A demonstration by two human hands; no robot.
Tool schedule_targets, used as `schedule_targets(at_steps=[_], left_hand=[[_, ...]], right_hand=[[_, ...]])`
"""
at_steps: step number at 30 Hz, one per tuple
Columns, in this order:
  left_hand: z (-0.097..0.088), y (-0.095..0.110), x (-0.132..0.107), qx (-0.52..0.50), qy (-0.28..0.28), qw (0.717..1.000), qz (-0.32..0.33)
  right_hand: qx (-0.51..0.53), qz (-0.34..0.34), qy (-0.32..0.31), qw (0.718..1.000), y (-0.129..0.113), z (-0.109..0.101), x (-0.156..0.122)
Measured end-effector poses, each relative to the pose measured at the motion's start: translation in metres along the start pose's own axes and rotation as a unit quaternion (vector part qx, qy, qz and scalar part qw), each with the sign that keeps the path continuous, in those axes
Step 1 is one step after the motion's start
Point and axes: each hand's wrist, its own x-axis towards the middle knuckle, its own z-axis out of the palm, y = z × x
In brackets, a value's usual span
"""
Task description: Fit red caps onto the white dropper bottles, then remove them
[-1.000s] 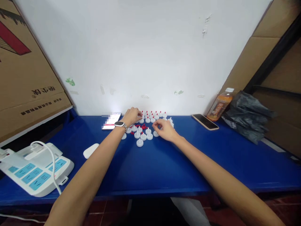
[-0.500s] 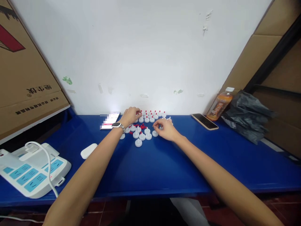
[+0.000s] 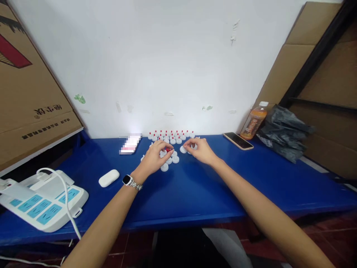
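On the blue table (image 3: 195,193), several white round caps (image 3: 164,167) lie loose near the wall. Behind them stands a row of white caps with red tips (image 3: 173,134). My left hand (image 3: 154,158), a watch on its wrist, hovers over a heap of small red pieces (image 3: 167,149) with its fingers curled and pinched; what they grip is too small to name. My right hand (image 3: 200,150) rests just to the right, its fingertips pinched on a white cap (image 3: 183,149).
A phone (image 3: 129,144) lies to the left of the caps and another phone (image 3: 238,140) to the right. An orange bottle (image 3: 254,121) and a black bag (image 3: 284,132) sit at back right. A white case (image 3: 108,178) and a power strip (image 3: 41,199) are at left, under cardboard.
My left hand has pulled back from the rear row toward me, onto the red pieces. My right hand has stayed by the loose caps. The view has shifted slightly.
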Motion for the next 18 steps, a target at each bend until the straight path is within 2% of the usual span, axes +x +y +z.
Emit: schedule_targets(at_steps=[2, 5, 10, 14, 16, 18], left_hand=[[0.003, 0.003, -0.001, -0.007, 0.003, 1.000, 0.002], [0.008, 0.007, 0.000, -0.021, -0.019, 1.000, 0.008], [0.001, 0.001, 0.000, -0.008, -0.069, 0.997, 0.029], [-0.010, -0.019, -0.002, 0.015, -0.052, 0.999, -0.006], [-0.011, -0.029, -0.004, 0.020, -0.056, 0.998, -0.026], [-0.009, -0.035, -0.005, 0.023, -0.065, 0.997, -0.041]], right_hand=[[0.082, 0.013, 0.020, 0.996, -0.006, 0.000, -0.003], [0.178, 0.007, 0.001, 0.984, -0.016, 0.010, -0.008], [0.242, -0.003, -0.027, 0.970, -0.023, 0.024, -0.010], [0.151, 0.004, 0.002, 0.989, -0.010, 0.023, 0.007], [0.071, 0.008, -0.031, 0.997, -0.002, 0.024, 0.022], [0.003, 0.004, -0.090, 0.996, 0.003, 0.028, 0.041]])
